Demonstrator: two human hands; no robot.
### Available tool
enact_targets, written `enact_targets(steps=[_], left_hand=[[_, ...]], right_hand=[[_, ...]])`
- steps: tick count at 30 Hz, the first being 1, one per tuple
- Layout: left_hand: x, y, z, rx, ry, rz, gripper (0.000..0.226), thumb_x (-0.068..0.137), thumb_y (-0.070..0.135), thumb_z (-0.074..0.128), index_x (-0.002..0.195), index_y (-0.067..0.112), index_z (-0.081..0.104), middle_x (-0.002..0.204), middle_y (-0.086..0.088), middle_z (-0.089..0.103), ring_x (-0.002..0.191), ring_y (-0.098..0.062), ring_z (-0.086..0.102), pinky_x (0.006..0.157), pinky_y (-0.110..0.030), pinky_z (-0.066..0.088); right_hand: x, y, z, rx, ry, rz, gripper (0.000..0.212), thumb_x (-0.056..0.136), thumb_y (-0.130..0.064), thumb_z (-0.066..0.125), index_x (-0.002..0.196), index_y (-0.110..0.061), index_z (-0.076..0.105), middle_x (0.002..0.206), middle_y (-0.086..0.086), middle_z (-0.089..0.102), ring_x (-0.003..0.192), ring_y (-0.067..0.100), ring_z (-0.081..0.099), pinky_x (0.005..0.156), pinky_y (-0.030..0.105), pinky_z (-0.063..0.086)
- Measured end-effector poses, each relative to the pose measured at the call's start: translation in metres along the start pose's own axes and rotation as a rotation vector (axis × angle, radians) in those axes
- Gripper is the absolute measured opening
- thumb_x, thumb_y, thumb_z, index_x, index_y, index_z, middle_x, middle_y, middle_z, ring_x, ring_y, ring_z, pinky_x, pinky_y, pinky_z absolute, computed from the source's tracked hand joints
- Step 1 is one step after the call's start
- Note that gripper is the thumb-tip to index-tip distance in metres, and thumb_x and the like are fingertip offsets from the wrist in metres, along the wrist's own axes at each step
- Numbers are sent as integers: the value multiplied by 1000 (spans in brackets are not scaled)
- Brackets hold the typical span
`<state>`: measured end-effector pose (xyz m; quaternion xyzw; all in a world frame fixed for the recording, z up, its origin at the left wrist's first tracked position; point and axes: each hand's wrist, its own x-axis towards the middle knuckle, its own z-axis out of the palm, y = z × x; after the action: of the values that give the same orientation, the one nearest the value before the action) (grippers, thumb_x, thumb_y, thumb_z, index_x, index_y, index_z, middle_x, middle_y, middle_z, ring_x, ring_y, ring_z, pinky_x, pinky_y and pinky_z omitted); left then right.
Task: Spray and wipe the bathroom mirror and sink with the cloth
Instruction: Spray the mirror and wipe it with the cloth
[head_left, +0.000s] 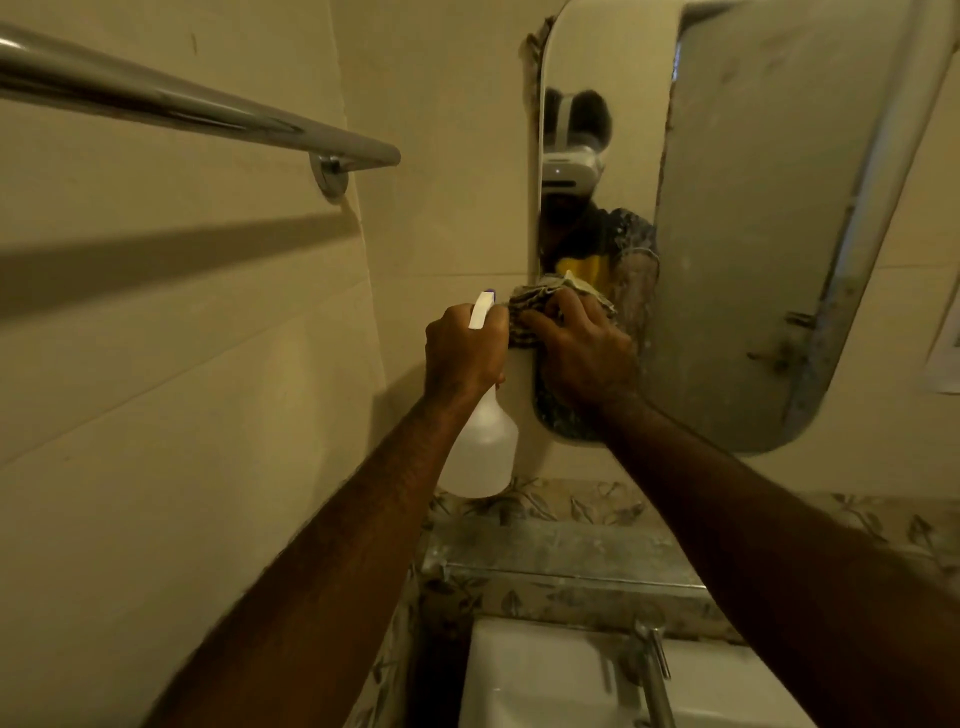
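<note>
Head view: the left hand (465, 348) is wrapped tight around the neck of a white spray bottle (483, 447), held up beside the mirror (587, 62). The right hand (582, 353) presses a bunched cloth (530, 304) flat against the mirror's lower left edge — fingers spread over it. The sink (519, 675) sits below.

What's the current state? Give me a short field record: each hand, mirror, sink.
left hand: holds the spray bottle, nozzle toward the mirror
right hand: presses the cloth against the mirror's lower left part
mirror: streaky and spotted, grime along the edges
sink: below the arms, nothing touching it
tap: at the sink's back edge
towel rail: on the left wall, bare
</note>
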<state>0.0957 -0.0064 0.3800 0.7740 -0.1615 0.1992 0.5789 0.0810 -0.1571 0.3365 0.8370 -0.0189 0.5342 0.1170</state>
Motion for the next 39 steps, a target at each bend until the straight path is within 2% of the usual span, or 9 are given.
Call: enact_targets(steps=[4, 8, 12, 16, 18, 23, 26, 34, 39], left_hand=[[-10, -16, 6, 12, -15, -23, 27, 96, 32, 51, 86, 11, 66, 64, 2, 59, 55, -17, 62, 53, -32, 60], [-22, -32, 13, 20, -63, -22, 26, 97, 29, 51, 83, 12, 63, 61, 3, 57, 52, -14, 59, 44, -24, 49], [-32, -41, 19, 48, -70, -36, 28, 96, 29, 50, 72, 18, 60, 59, 3, 57, 50, -13, 59, 43, -22, 48], [-40, -41, 28, 69, -52, -41, 27, 96, 28, 51, 76, 14, 62, 58, 4, 56, 49, -13, 58, 42, -21, 47], [-45, -41, 34, 81, -52, -36, 27, 96, 28, 51, 80, 11, 64, 60, 4, 57, 49, -13, 58, 42, -18, 44], [-55, -45, 47, 81, -45, -77, 29, 96, 32, 52, 90, 9, 68, 66, 2, 60, 57, -17, 62, 56, -31, 58], [-62, -44, 54, 107, -37, -69, 24, 98, 33, 53, 89, 14, 65, 67, 6, 58, 57, -12, 59, 56, -26, 54], [-76, -34, 78, 85, -67, -47, 27, 98, 32, 53, 92, 11, 68, 64, 6, 58, 58, -13, 60, 55, -26, 52], [-85, -26, 97, 55, -86, -46, 19, 97, 33, 54, 85, 20, 60, 63, 9, 57, 59, -13, 61, 60, -30, 57]], right_hand=[[-25, -4, 10, 22, -19, -18, 26, 95, -36, 60, 114, -27, 75, 117, 8, 69, 101, 30, 67, 62, 35, 57], [-50, -6, 19, 44, -79, -63, 23, 92, -33, 66, 112, -27, 75, 117, 6, 69, 98, 28, 65, 59, 32, 55], [-65, -3, 23, 68, -173, -123, 28, 97, -28, 55, 117, -29, 74, 120, 3, 66, 102, 26, 61, 61, 33, 53], [-73, 2, 21, 86, -284, -203, 41, 94, -28, 41, 119, -30, 74, 122, 3, 64, 105, 27, 60, 64, 34, 52], [-77, 4, 20, 76, -334, -235, 40, 93, -30, 43, 117, -31, 74, 124, 2, 62, 108, 28, 58, 66, 34, 51], [-94, 14, 23, 66, -444, -296, 33, 87, -27, 65, 118, -34, 75, 131, 2, 60, 118, 29, 55, 73, 39, 53], [-103, 27, 22, 58, -467, -333, 35, 83, -26, 70, 117, -34, 75, 133, 1, 60, 121, 30, 53, 78, 43, 53], [-115, 58, 13, 11, -536, -377, 38, 84, -33, 67, 122, -33, 73, 134, 3, 58, 120, 31, 53, 80, 43, 52], [-122, 85, 0, -6, -539, -385, 34, 81, -34, 69, 114, -32, 76, 131, 5, 60, 115, 32, 56, 78, 42, 52]])
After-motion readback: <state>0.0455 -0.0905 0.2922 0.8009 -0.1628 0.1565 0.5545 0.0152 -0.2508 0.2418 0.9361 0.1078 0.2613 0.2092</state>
